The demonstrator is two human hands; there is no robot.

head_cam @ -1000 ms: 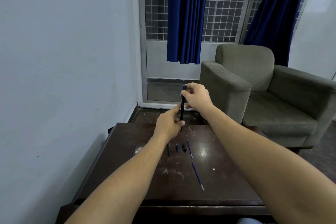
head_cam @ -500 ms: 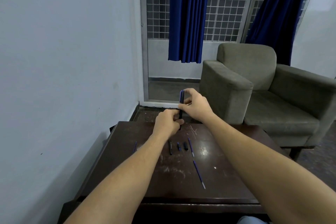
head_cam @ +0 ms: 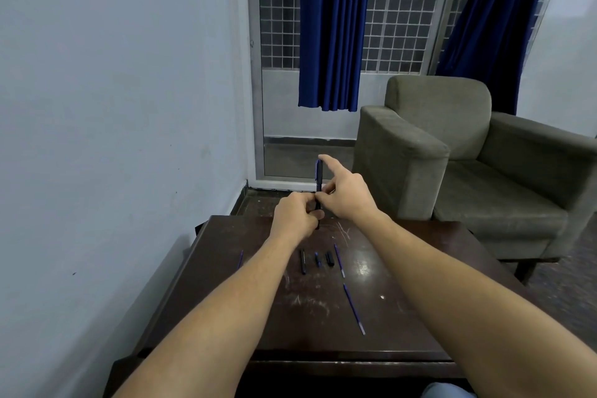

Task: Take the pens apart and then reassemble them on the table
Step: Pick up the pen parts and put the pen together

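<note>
Item: pen point(head_cam: 318, 186), long axis upright, above the desk point(head_cam: 403, 317). Left hand point(head_cam: 295, 215) grip pressed together around its lower barrel; right hand point(head_cam: 347, 194) grip pinches just above, forefinger extended beside the cap. Loose refills and parts lie below both grips.

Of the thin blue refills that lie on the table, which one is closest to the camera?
The refill lying right of centre, nearest the table's front edge. The second refill lies farther back beside the short dark pieces, and a third lies left of the left forearm.
</note>
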